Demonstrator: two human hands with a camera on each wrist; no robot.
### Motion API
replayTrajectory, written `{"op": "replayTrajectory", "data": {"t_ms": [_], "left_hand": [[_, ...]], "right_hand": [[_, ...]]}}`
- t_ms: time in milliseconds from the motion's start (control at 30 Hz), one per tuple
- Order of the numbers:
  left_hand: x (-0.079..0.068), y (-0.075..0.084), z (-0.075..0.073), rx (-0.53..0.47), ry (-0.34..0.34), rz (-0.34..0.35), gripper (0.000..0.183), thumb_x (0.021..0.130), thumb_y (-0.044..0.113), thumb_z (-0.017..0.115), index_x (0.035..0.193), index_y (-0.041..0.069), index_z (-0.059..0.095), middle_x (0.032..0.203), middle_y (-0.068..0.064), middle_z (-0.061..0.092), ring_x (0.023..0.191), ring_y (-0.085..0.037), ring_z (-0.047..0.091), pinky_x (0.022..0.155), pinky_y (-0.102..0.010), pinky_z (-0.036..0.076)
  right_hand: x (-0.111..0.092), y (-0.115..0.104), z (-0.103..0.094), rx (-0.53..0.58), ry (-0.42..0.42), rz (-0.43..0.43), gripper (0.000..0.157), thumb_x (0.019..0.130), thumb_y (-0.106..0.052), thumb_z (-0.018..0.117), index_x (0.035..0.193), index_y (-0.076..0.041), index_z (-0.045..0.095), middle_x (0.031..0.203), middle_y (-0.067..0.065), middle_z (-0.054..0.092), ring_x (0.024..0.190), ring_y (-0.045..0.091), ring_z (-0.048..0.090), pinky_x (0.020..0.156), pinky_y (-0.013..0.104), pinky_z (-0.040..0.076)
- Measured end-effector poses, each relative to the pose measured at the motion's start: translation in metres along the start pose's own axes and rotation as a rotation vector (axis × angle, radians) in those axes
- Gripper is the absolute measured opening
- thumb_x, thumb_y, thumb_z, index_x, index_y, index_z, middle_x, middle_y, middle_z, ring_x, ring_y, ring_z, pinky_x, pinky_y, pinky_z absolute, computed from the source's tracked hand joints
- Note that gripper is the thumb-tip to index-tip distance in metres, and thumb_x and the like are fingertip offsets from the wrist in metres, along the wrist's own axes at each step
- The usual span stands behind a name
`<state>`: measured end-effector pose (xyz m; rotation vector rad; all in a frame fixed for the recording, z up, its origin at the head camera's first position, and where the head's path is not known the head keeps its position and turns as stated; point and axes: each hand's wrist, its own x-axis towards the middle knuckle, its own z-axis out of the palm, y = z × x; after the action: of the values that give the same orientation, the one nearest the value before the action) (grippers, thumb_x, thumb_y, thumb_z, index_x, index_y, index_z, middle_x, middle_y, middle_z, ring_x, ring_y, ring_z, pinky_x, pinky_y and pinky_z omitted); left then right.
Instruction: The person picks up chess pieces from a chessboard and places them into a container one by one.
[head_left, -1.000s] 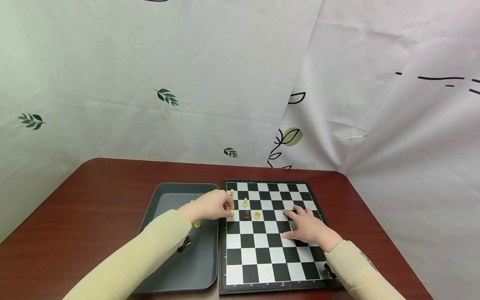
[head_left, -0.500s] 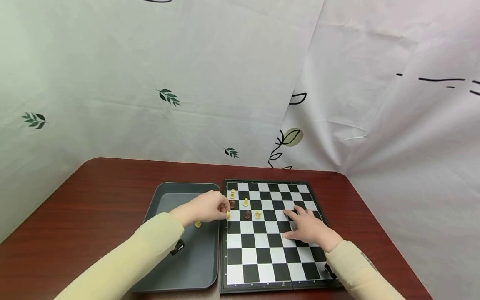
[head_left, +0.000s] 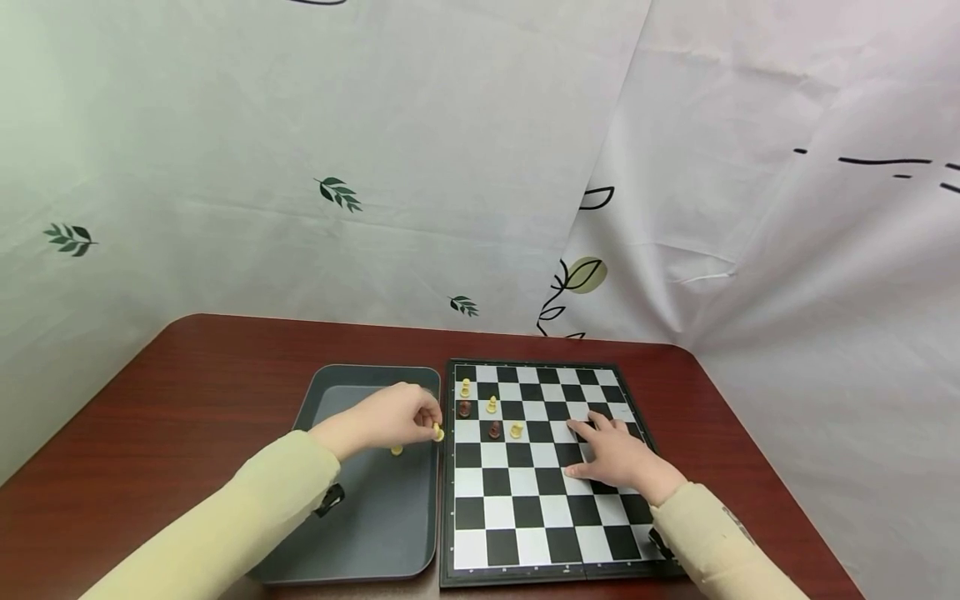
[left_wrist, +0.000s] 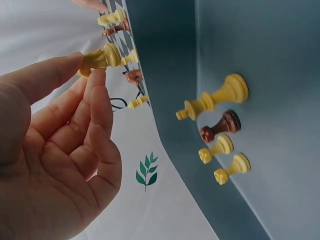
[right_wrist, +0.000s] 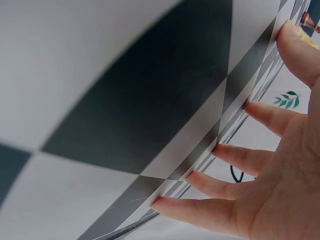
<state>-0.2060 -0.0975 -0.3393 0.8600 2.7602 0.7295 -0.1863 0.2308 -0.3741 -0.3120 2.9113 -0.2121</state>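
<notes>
My left hand (head_left: 390,418) pinches a yellow chess piece (left_wrist: 104,57) between thumb and fingers, above the right rim of the grey tray (head_left: 375,533); the fingers cover its top. In the left wrist view, a tall yellow king (left_wrist: 215,97), a brown chess piece (left_wrist: 222,126) and two yellow rooks (left_wrist: 217,148) stand in the tray. My right hand (head_left: 622,457) rests spread on the right part of the chessboard (head_left: 533,546), fingertips touching the squares. On the board's far left stand several pieces, among them a yellow pawn (head_left: 491,405) and a brown piece (head_left: 495,430).
Tray and board lie side by side on a dark red wooden table (head_left: 217,392), with a narrow gap between them. Behind the table hangs a white cloth (head_left: 420,208) printed with leaves. The board has a raised black border.
My left hand has drawn back leftward from the board to the tray's rim, carrying the yellow chess piece. A brown piece at the board's left edge has come into view. The right hand stays put.
</notes>
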Motion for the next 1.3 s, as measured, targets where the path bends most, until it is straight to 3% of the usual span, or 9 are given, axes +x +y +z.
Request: {"op": "replayTrajectory", "data": {"t_ms": [167, 500, 833, 1300], "left_hand": [[-0.005, -0.002, -0.006, -0.006, -0.002, -0.028, 0.006, 0.084, 0.009, 0.069, 0.079, 0.011, 0.067, 0.067, 0.006, 0.057, 0.056, -0.007, 0.05, 0.057, -0.024, 0.043], [-0.02, -0.019, -0.01, -0.01, 0.009, -0.005, 0.007, 0.083, 0.009, 0.069, 0.078, 0.013, 0.066, 0.065, 0.009, 0.057, 0.057, -0.005, 0.049, 0.055, -0.023, 0.041], [-0.032, -0.032, -0.02, 0.003, 0.032, -0.026, 0.006, 0.083, 0.009, 0.069, 0.089, 0.009, 0.069, 0.077, 0.006, 0.062, 0.07, -0.006, 0.054, 0.062, -0.025, 0.045], [-0.027, -0.05, -0.019, 0.031, 0.012, -0.1, 0.008, 0.083, 0.007, 0.068, 0.09, 0.005, 0.068, 0.078, 0.002, 0.062, 0.069, -0.009, 0.053, 0.064, -0.029, 0.046]], "right_hand": [[0.0, 0.0, 0.0, 0.004, -0.001, 0.0, 0.072, 0.075, -0.044, 0.076, 0.135, -0.011, 0.051, 0.141, 0.025, 0.039, 0.123, 0.049, 0.039, 0.089, 0.06, 0.042], [0.001, 0.0, 0.001, -0.001, 0.0, 0.003, 0.073, 0.075, -0.044, 0.076, 0.135, -0.01, 0.051, 0.141, 0.025, 0.039, 0.123, 0.049, 0.04, 0.088, 0.06, 0.042], [0.0, 0.0, 0.001, 0.003, 0.004, 0.009, 0.072, 0.075, -0.042, 0.076, 0.134, -0.01, 0.051, 0.141, 0.025, 0.039, 0.123, 0.048, 0.039, 0.089, 0.06, 0.042], [-0.001, 0.0, 0.0, 0.012, 0.0, -0.001, 0.072, 0.075, -0.043, 0.076, 0.134, -0.011, 0.051, 0.141, 0.025, 0.039, 0.123, 0.049, 0.039, 0.089, 0.061, 0.041]]}}
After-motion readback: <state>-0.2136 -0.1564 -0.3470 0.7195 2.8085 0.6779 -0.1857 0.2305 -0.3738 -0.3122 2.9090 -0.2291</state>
